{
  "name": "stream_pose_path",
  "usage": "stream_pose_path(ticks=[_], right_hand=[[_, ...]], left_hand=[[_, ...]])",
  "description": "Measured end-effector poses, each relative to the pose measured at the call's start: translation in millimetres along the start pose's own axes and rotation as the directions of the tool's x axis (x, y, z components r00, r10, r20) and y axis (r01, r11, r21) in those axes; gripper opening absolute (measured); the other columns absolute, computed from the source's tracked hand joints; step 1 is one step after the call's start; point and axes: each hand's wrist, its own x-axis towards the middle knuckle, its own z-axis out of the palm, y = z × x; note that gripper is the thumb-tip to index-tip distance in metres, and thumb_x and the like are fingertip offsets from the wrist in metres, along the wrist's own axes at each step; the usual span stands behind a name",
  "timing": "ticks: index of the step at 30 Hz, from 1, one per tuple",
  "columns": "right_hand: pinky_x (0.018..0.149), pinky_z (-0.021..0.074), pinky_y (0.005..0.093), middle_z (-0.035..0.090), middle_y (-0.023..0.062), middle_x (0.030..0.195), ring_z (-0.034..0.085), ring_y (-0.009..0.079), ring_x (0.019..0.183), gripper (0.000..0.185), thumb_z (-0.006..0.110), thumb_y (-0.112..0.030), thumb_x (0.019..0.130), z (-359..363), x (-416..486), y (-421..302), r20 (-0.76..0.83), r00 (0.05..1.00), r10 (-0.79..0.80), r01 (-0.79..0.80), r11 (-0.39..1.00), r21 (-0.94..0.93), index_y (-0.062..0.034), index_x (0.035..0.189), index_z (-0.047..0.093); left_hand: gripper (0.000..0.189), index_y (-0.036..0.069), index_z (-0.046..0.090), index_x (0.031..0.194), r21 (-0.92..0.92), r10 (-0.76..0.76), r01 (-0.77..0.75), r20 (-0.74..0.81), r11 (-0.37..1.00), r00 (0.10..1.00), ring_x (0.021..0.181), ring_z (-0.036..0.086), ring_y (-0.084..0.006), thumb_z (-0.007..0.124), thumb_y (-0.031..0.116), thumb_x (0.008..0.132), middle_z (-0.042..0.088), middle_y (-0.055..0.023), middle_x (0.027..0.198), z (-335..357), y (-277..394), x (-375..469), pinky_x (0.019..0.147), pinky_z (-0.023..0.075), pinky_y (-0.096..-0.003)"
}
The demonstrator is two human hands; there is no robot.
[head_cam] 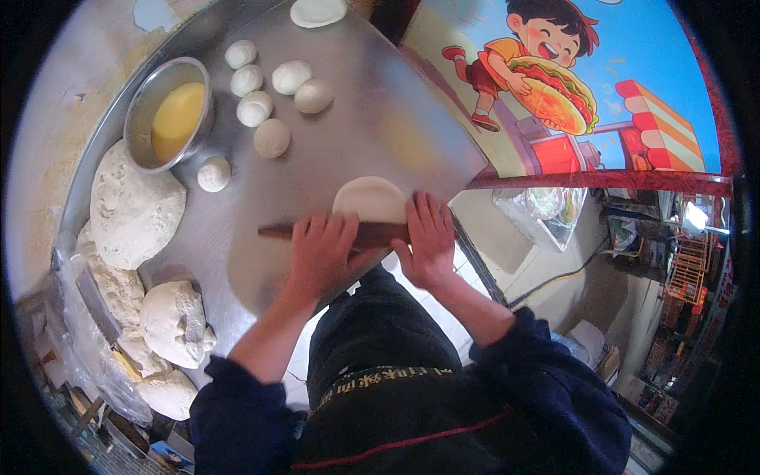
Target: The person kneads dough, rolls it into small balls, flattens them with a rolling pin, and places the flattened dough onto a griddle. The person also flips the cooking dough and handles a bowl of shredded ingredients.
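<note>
My left hand (322,244) and my right hand (428,242) lie flat across a dark wooden rolling pin (381,235), fingers pointing away from me. Between them the pin crosses the near side of a flattened dough round (369,198). This round rests close to the front edge of the stainless steel worktop (350,142). The pin's tapered left end sticks out past my left hand. Part of the round is hidden behind the pin and my fingers.
Several dough balls (254,108) and a flat dough disc (318,12) lie farther back. Leftward stand a metal bowl of yellow liquid (178,119), a large dough mass (136,205), torn dough pieces (172,320) and plastic film (98,350). An illustrated panel (570,89) borders the right.
</note>
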Motion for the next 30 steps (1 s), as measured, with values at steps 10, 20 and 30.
stream_pose_path(ticks=[10,20,30], right_hand=[[0.096,0.0542,0.0472,0.063,0.0225,0.136,0.062,0.0395,0.122,0.077,0.087,-0.056,0.074,-16,120,-6,0.536,0.843,0.051,-0.267,0.904,0.335,-0.0057,0.129,0.064],[0.125,0.0182,0.0638,0.047,0.0268,0.157,0.040,0.0417,0.150,0.065,0.060,-0.041,0.100,-11,42,42,-0.060,0.995,-0.077,0.074,0.996,-0.053,0.0027,0.147,0.052],[0.124,0.0204,0.0670,0.044,0.0332,0.156,0.040,0.0461,0.149,0.069,0.053,-0.048,0.101,7,23,41,-0.008,1.000,0.000,-0.001,0.996,-0.088,0.0047,0.145,0.054]], left_hand=[[0.051,0.007,0.067,0.113,0.092,-0.440,0.537,-0.466,0.839,0.768,0.097,0.062,-0.0339,0.084,0.045,0.083,0.066,-0.0122,0.104,-23,-83,-71,0.086,0.0478,-0.0480],[0.061,0.014,0.063,0.139,-0.031,0.214,-0.220,-0.123,0.975,0.969,0.146,0.045,-0.0402,0.075,0.049,0.090,0.050,-0.0230,0.154,-29,-4,35,0.121,0.0324,-0.0585],[0.056,0.004,0.058,0.142,-0.044,-0.171,0.169,-0.053,0.985,0.984,0.153,0.033,-0.0475,0.063,0.040,0.099,0.036,-0.0291,0.164,3,2,56,0.126,0.0216,-0.0633]])
